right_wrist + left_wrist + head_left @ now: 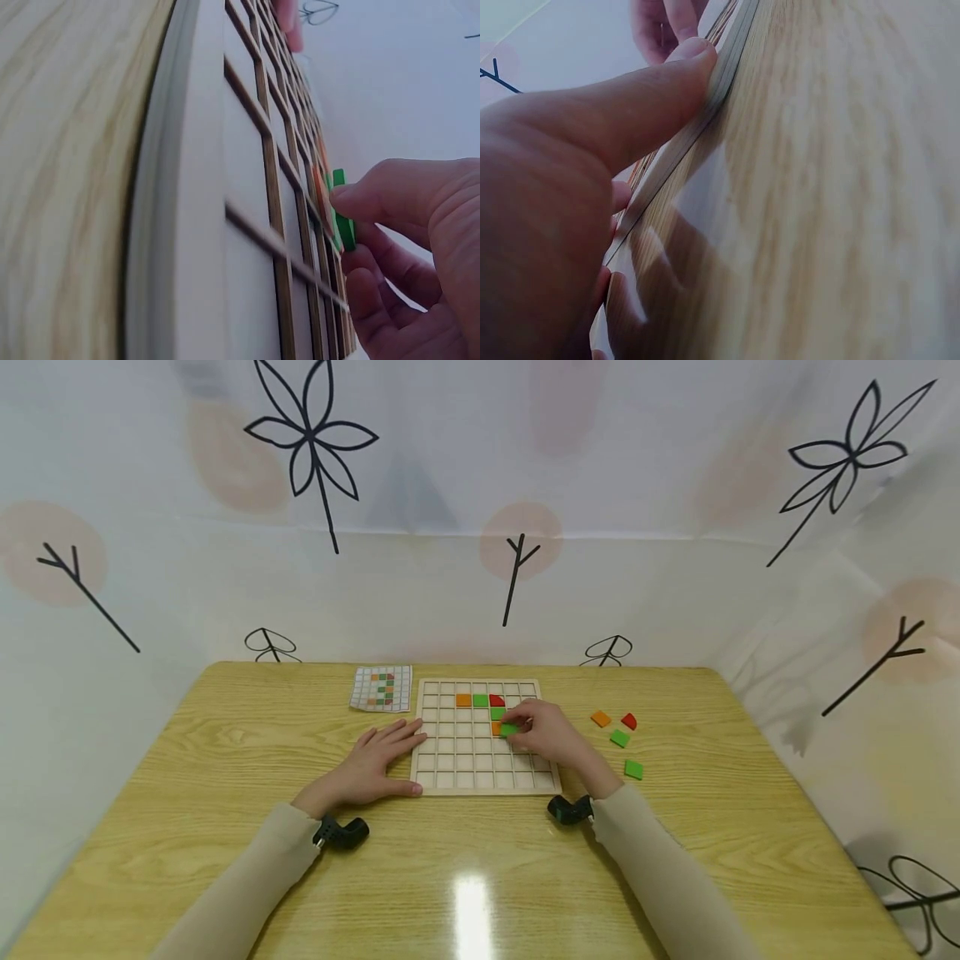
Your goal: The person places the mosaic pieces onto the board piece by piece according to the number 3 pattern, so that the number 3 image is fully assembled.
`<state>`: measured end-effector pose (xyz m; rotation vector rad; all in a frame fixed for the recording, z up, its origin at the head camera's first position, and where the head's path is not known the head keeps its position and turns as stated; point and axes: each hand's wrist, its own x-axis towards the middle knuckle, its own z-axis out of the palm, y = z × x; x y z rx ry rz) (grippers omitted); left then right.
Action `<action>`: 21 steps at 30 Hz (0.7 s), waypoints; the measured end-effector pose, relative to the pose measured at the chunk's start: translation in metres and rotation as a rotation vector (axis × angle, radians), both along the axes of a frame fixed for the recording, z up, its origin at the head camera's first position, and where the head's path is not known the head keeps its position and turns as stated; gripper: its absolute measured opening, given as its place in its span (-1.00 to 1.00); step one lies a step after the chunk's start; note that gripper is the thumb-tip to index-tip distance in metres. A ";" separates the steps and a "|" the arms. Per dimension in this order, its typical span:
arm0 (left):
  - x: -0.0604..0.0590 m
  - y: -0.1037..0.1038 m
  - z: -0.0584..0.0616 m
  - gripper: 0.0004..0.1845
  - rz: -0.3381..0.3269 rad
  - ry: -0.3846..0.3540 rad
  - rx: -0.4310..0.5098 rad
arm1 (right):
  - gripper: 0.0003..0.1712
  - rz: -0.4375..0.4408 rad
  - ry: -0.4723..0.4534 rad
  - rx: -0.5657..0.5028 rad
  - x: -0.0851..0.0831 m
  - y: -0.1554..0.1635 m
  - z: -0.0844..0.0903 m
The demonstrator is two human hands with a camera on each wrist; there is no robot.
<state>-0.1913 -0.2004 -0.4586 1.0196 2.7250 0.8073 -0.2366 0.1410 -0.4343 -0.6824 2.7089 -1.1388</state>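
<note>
A wooden grid board [453,762] lies on the table. In its upper cells are an orange square tile [463,700], a green square tile [481,700] and a red rounded tile [497,700]; below the red one come another green tile [497,713] and an orange tile [496,728]. Between thumb and fingers my right hand [553,735] pinches a green tile [345,231], held tilted at the board's surface beside the lower orange tile. My left hand [371,767], fingers spread, rests along the board's left edge, its thumb [652,105] touching the frame near the front corner.
A printed card [381,690] with a coloured grid pattern lies left of the board. To the right are loose tiles: an orange one [601,718], a red rounded one [629,721], and two green ones, one farther back [619,738] and one nearer [633,769]. A patterned cloth hangs behind.
</note>
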 end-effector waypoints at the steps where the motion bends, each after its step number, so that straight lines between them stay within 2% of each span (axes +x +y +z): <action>1: 0.000 0.000 0.000 -0.07 0.001 -0.002 0.000 | -0.71 0.005 0.008 0.003 -0.001 -0.002 0.000; 9: 0.000 0.000 -0.001 -0.08 0.001 -0.001 0.000 | -0.74 0.033 0.056 0.030 -0.003 -0.019 0.000; 21: -0.001 0.000 -0.002 -0.06 0.010 -0.008 -0.011 | -0.81 -0.004 0.007 -0.009 -0.004 -0.032 -0.008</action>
